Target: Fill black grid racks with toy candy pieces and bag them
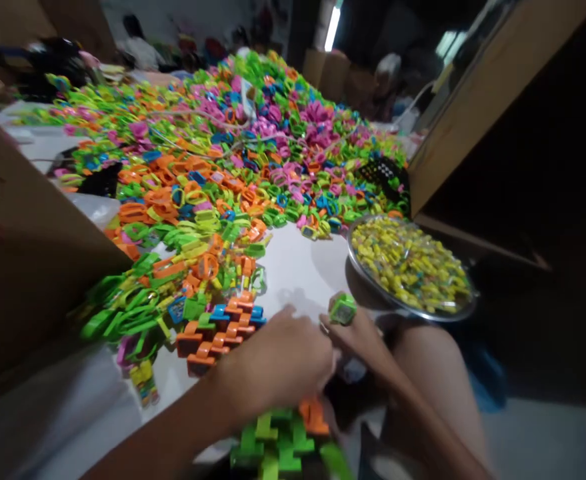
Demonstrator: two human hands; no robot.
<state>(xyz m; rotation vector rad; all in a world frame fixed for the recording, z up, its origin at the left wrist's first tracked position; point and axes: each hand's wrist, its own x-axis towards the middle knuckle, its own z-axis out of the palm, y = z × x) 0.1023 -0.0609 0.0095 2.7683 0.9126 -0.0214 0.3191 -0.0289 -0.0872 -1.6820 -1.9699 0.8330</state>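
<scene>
My left hand (pixel 287 350) reaches across the middle with its fingers curled down, close against my right hand. Whatever its fingertips hold is hidden. My right hand (pixel 355 337) is closed, with a green toy watch (pixel 343 309) at its fingers; the exact grip is blurred. Left of my hands, orange toy watches (pixel 220 343) with a few blue and green ones stand in tight rows on the white table (pixel 293 260). Below my left wrist sits another packed block of green toy watches (pixel 277 440), with an orange one at its corner.
A large heap of coloured plastic toy watches (pixel 253 153) covers the table ahead. At right stands a metal bowl (pixel 465 317) of small yellow wrapped pieces (pixel 407 260). Cardboard boxes (pixel 27 253) flank the left and the right side (pixel 497 100). Blurred people sit in the background.
</scene>
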